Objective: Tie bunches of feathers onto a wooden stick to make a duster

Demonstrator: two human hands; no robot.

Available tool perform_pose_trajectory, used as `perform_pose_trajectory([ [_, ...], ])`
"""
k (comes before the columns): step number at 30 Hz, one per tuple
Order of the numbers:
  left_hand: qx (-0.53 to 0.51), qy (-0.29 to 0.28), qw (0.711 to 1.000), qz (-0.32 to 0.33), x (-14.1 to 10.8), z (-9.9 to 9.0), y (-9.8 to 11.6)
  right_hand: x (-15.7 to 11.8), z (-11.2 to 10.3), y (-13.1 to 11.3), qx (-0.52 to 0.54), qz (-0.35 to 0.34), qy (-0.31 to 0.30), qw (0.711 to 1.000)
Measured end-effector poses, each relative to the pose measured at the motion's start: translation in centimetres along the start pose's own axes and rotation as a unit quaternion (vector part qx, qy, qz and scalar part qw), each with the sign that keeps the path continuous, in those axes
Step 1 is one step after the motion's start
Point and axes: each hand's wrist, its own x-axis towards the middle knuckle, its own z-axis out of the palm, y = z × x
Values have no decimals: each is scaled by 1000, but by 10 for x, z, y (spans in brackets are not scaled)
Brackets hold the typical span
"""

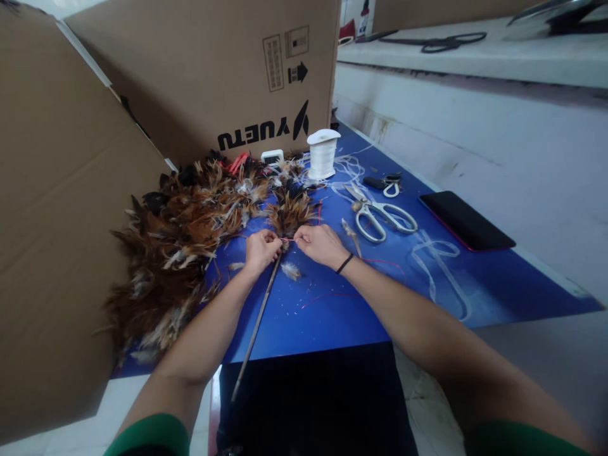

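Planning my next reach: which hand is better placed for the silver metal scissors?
Probably the right hand: nearer the silver metal scissors than the left hand, though both hold thin red thread.

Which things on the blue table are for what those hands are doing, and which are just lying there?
Seemingly in the job:
red thread, pinched by left hand and right hand
feather bunch
thin stick
probably feather pile and scissors

Seemingly just lying there:
phone
perhaps white spool
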Motion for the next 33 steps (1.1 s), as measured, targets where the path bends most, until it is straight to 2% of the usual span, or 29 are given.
perform_pose_trajectory([
  [7,13,-6,1000,-2,0,0,-2,-2,-1,-1,28,7,-11,1000],
  [11,22,-31,999,35,-2,-11,2,-1,-4,3,94,5,-47,994],
  [16,187,-17,977,101,-11,-26,16,2,-7,11,153,6,-62,986],
  [19,282,-62,950,121,-19,-26,23,3,-10,15,170,2,-62,983],
  [24,336,-89,923,163,-23,-24,24,3,-18,19,197,-7,-71,978],
  [26,308,-91,935,151,-21,-25,23,2,-23,19,209,-3,-85,974],
  [29,184,-96,975,79,-18,-27,23,1,-29,20,214,-4,-94,972],
  [31,93,-86,991,44,-16,-29,24,2,-32,22,222,-16,-74,972],
  [33,20,-51,997,45,-15,-29,25,3,-33,25,242,-29,-48,969],
])
